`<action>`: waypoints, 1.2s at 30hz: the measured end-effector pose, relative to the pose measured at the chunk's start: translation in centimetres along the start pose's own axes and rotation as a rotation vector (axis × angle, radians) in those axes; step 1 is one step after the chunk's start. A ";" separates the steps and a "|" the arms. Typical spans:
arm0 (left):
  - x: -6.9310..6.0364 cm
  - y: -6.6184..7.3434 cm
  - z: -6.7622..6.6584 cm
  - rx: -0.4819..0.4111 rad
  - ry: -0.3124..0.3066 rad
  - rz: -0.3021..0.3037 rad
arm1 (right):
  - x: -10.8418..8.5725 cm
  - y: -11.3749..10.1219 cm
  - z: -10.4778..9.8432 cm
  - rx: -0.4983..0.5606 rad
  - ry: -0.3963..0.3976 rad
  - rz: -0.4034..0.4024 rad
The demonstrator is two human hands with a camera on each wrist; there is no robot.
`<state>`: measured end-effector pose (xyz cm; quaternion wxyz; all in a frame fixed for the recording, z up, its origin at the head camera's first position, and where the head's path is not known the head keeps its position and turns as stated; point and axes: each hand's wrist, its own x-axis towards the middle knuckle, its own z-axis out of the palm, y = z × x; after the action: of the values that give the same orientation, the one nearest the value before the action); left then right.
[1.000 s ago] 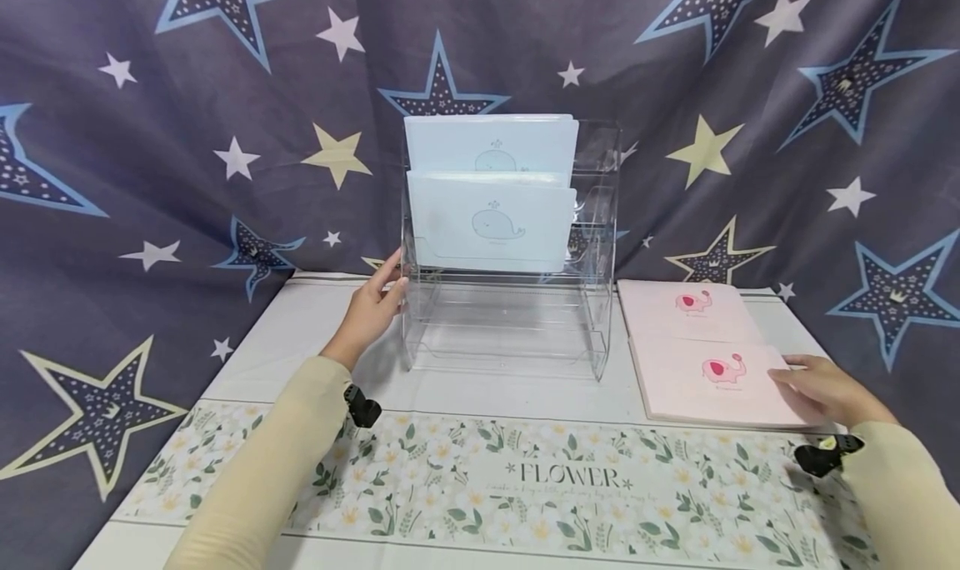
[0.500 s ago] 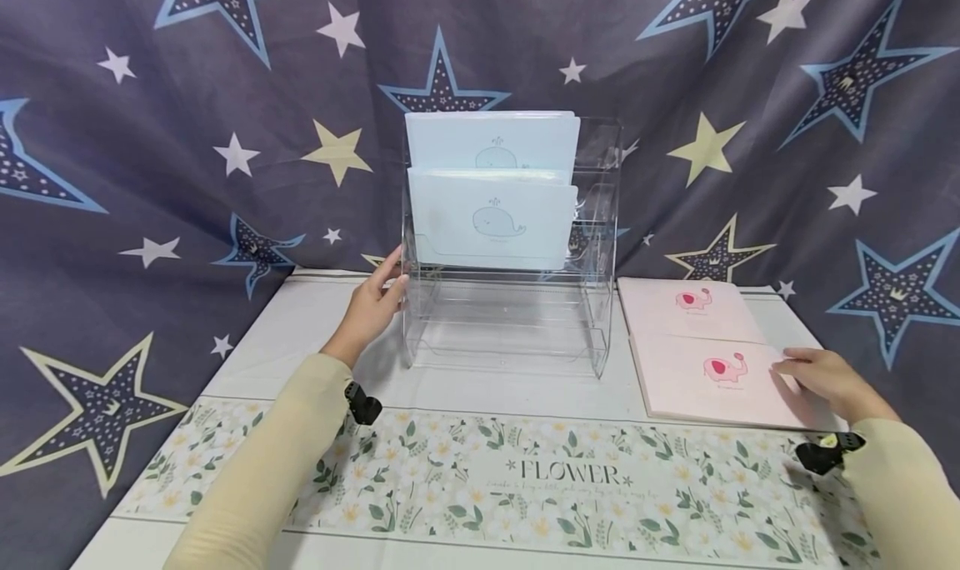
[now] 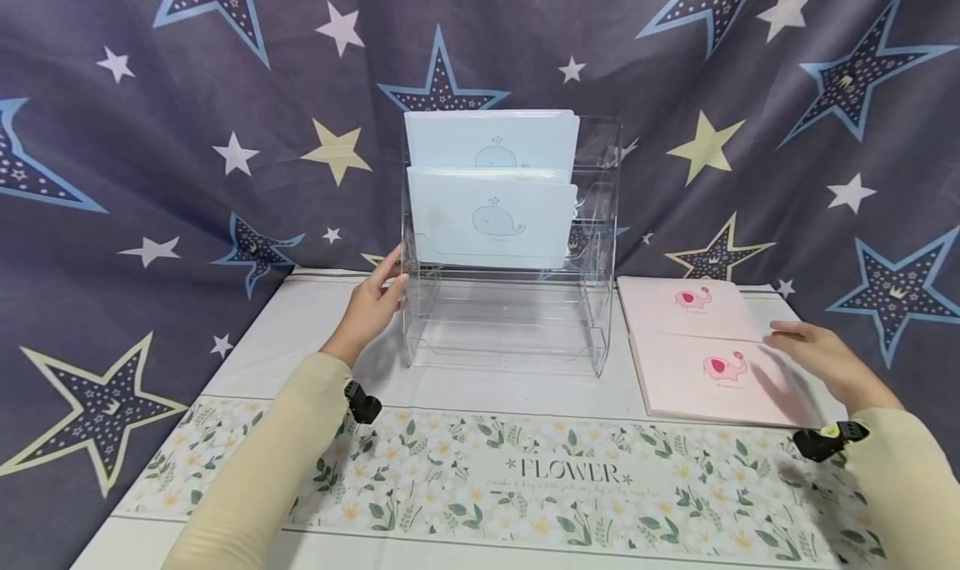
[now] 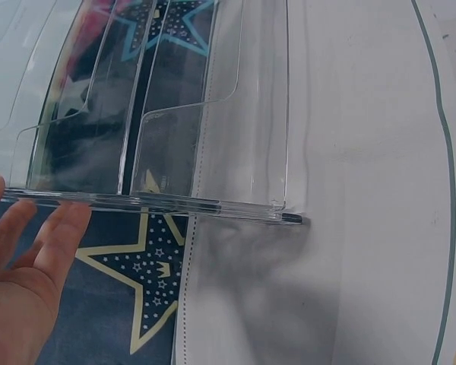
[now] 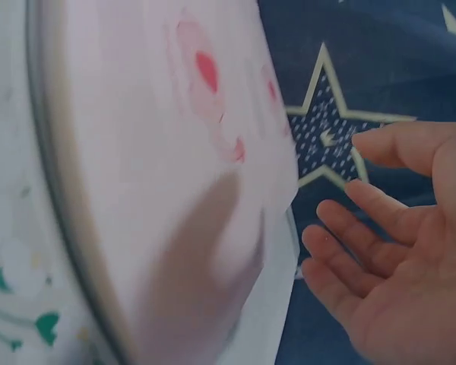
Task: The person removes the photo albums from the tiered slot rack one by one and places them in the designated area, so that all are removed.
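The clear rack (image 3: 502, 357) is stood upright near the middle of the desk (image 3: 277, 362), with its tiers stepped upward toward the back. Its left side panel is touched by the left hand (image 3: 369, 307), whose fingers (image 4: 64, 232) are kept nearly straight, with the tips laid against the panel's outer face. Pale blue booklets are held in the two upper tiers: the front blue booklet (image 3: 442, 228), printed with a whale, is set lower, and the back blue booklets (image 3: 438, 141) are partly covered by it. To the right of the rack, and apart from it, pink booklets are laid flat in two places, one behind the other; the near pink booklets (image 3: 682, 399) and the far pink booklets (image 3: 648, 307) are both marked with a pink elephant. The right hand (image 3: 828, 362) is held over their right edge, its fingers loosely spread and nothing gripped, and a shadow is cast by it on the near cover. Nearer the viewer, a floral strip (image 3: 450, 470) lettered "FLOWER" is crossed by the left sleeve (image 3: 273, 457). Behind everything, a dark star-patterned curtain (image 3: 495, 3) is hung.
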<state>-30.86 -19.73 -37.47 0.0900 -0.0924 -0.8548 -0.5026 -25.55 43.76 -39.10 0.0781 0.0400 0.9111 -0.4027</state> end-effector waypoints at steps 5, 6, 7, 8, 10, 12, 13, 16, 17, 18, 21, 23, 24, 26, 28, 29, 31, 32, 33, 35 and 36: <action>0.0 0.0 0.0 -0.007 -0.001 0.000 | 0.1 -2.3 0.5 -0.027 -0.003 -0.113; 0.0 0.1 0.0 -0.009 -0.003 0.000 | 0.1 -2.8 0.6 -0.044 0.006 -0.140; 0.0 0.1 0.0 -0.009 -0.004 -0.002 | 0.1 -3.4 0.8 -0.056 0.015 -0.166; 0.0 0.1 0.0 -0.011 -0.003 -0.004 | 0.1 -4.0 1.0 -0.068 0.026 -0.191; 0.1 0.1 0.0 -0.012 -0.003 -0.006 | 0.2 -5.3 1.3 -0.072 0.049 -0.224; 0.0 0.2 0.0 -0.014 -0.003 -0.009 | 0.2 -6.7 1.7 -0.052 0.068 -0.262; 0.0 0.2 0.0 -0.014 -0.004 -0.010 | 0.2 -7.5 1.9 -0.036 0.069 -0.277; 0.0 0.2 0.1 -0.013 -0.003 -0.017 | 0.1 -10.0 2.5 0.016 0.060 -0.330; 0.1 0.1 0.1 -0.012 -0.004 -0.018 | 0.0 -10.9 2.7 0.030 0.055 -0.353; 0.1 0.1 0.1 -0.012 -0.004 -0.018 | -0.1 -11.7 2.9 0.034 0.048 -0.369; 0.1 0.1 0.0 -0.010 -0.004 -0.011 | -0.2 -14.4 3.6 0.068 0.019 -0.428; 0.1 0.1 0.0 -0.014 0.000 -0.007 | -0.1 -16.1 4.1 0.075 0.001 -0.445; 0.1 0.1 0.0 -0.017 0.002 -0.004 | 0.0 -17.0 4.4 0.077 -0.012 -0.457; 0.1 0.1 0.0 -0.019 0.002 -0.004 | 0.2 -18.7 4.9 0.085 -0.030 -0.479; 0.1 0.1 0.0 -0.020 0.001 -0.004 | 0.4 -20.2 5.4 0.092 -0.040 -0.485; 0.1 0.1 0.1 -0.018 -0.001 -0.003 | 0.5 -20.9 5.7 0.093 -0.046 -0.503; 0.2 0.1 0.1 -0.013 -0.004 -0.001 | 0.9 -22.1 6.1 0.107 -0.055 -0.523; 0.2 0.0 0.1 -0.012 -0.004 0.001 | 1.1 -22.6 6.4 0.109 -0.061 -0.535; 0.2 0.0 0.1 -0.013 -0.004 0.001 | 1.4 -23.1 6.6 0.114 -0.070 -0.540; 0.2 -0.1 0.0 -0.016 -0.001 0.003 | 2.1 -24.0 7.1 0.118 -0.080 -0.550; 0.2 -0.1 0.0 -0.018 -0.001 0.004 | 2.4 -24.3 7.3 0.120 -0.085 -0.546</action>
<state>-31.10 -19.73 -37.54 0.0896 -0.0951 -0.8502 -0.5100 -30.37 22.00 -26.66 0.0022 -0.2192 0.8587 -0.4633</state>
